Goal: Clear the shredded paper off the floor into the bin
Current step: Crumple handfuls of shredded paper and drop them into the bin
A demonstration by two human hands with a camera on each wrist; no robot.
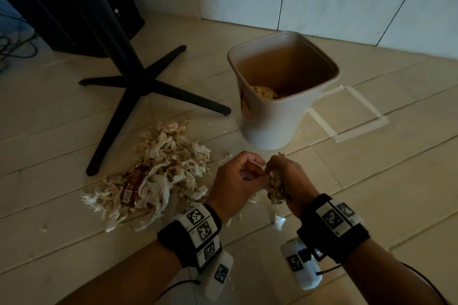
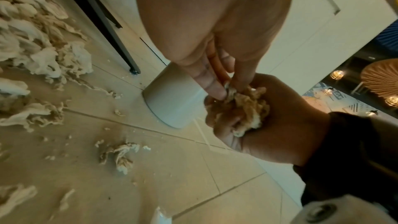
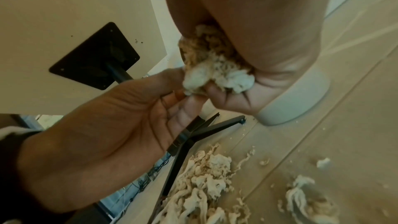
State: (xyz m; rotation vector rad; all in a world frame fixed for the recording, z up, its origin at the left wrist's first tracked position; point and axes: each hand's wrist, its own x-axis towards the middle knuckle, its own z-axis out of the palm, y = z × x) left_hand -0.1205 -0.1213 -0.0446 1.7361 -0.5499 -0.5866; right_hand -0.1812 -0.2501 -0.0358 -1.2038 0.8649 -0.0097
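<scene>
A big pile of shredded paper (image 1: 158,176) lies on the tiled floor, left of both hands. The white bin (image 1: 270,124) stands just beyond them, with some shreds in its bottom. My right hand (image 1: 290,176) grips a clump of shredded paper (image 1: 276,189) a little above the floor. My left hand (image 1: 255,171) meets it from the left. In the left wrist view its fingertips (image 2: 217,89) pinch strands at the top of the clump (image 2: 247,106). In the right wrist view the clump (image 3: 213,69) bulges out of my right fist, in front of the bin (image 3: 297,98).
A black cross-shaped table base (image 1: 138,82) stands left of the bin, one leg ending near the pile. A red wrapper (image 1: 131,188) lies in the pile. Loose scraps (image 2: 120,154) dot the floor under my hands. White tape lines (image 1: 347,116) mark the floor right of the bin.
</scene>
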